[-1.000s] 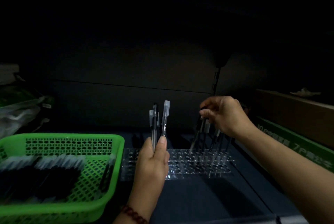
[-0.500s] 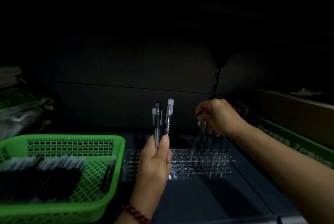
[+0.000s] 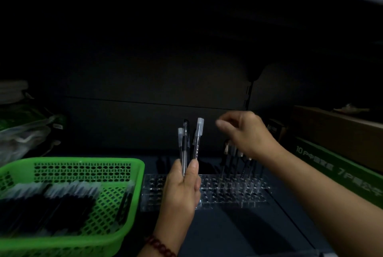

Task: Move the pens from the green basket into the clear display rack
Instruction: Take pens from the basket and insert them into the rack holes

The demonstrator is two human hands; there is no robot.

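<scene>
My left hand (image 3: 182,188) grips a small bunch of pens (image 3: 189,142) upright, caps up, in front of the clear display rack (image 3: 209,192). Several pens (image 3: 236,159) stand in the rack's right part. My right hand (image 3: 246,132) hovers above those standing pens, blurred, fingers loosely bent towards the left, with nothing visibly in it. The green basket (image 3: 83,174) sits at the left with many black pens (image 3: 51,200) lying inside.
A green printed carton (image 3: 339,165) and a brown box (image 3: 335,130) stand at the right of the dark shelf. Plastic-wrapped packs (image 3: 24,130) lie at the back left. A dark back wall is close behind the rack, and a shelf above.
My right hand let go of the pen it was setting into the rack and rose, swinging left towards the bunch. My left hand stayed almost still with its pens.
</scene>
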